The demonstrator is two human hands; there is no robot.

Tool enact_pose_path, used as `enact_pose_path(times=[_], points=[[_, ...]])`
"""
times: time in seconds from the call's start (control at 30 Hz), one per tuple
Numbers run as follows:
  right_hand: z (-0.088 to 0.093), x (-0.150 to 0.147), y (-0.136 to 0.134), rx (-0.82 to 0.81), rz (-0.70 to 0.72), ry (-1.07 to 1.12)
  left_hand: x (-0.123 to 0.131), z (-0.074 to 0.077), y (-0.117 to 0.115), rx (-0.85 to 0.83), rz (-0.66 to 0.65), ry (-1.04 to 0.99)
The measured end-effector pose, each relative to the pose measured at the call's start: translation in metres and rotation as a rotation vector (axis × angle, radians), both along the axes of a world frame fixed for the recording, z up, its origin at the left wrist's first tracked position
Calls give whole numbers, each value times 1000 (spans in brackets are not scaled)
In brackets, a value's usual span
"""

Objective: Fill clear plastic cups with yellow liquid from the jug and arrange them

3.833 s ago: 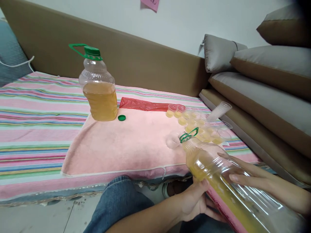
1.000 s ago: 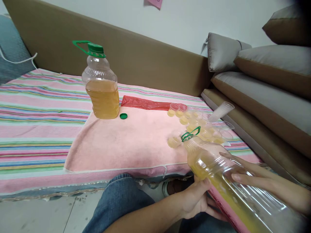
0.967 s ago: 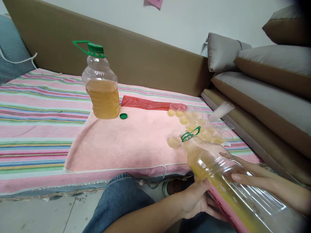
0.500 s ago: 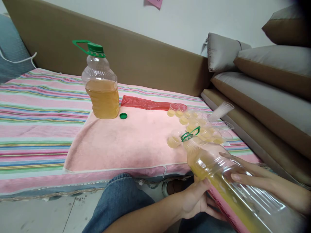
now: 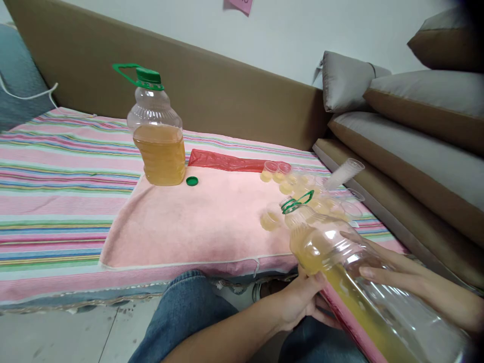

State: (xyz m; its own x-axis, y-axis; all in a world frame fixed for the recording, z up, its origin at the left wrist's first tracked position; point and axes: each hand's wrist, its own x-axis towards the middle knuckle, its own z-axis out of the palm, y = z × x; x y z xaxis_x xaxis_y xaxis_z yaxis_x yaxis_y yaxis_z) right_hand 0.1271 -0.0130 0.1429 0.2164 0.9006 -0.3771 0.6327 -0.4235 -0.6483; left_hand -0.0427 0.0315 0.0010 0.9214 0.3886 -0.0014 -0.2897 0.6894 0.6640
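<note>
A large clear plastic bottle (image 5: 359, 272) with yellow liquid lies tilted across both my hands, its uncapped neck with a green ring handle aimed up and left. Fingers of my left hand (image 5: 302, 302) wrap its underside near the shoulder. My right hand (image 5: 401, 277) grips its upper side, thumb hidden. Just left of the mouth stands a small clear cup (image 5: 270, 219) holding yellow liquid. Several similar cups (image 5: 321, 204) crowd together behind the bottle's neck. A stack of clear cups (image 5: 345, 173) leans tilted among them.
A second bottle (image 5: 162, 154), capped in green and partly full, stands at the left of the pink towel (image 5: 189, 222). Beside it lies a green cap (image 5: 192, 181). A red plastic bag (image 5: 227, 161) stretches behind. Stacked cushions (image 5: 416, 131) rise at right.
The held bottle's neck has risen slightly and moved away from the cup, leaving a gap. My left hand has lifted a little with it. The other things stay in place.
</note>
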Motion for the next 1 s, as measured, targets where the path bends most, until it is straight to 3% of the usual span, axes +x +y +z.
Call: enact_pose_path(times=[0.33, 0.6, 0.83, 1.0], points=[[-13, -13, -3, 196, -38, 76, -16, 10, 18, 83, 163, 97], [-34, -22, -16, 477, 104, 91, -44, 29, 26, 311, 244, -68], [-62, -59, 2, 773, 158, 237, -84, 34, 39, 623, 546, 38], [-71, -105, 42, 969, 153, 464, -109, 35, 56, 653, 854, 73]])
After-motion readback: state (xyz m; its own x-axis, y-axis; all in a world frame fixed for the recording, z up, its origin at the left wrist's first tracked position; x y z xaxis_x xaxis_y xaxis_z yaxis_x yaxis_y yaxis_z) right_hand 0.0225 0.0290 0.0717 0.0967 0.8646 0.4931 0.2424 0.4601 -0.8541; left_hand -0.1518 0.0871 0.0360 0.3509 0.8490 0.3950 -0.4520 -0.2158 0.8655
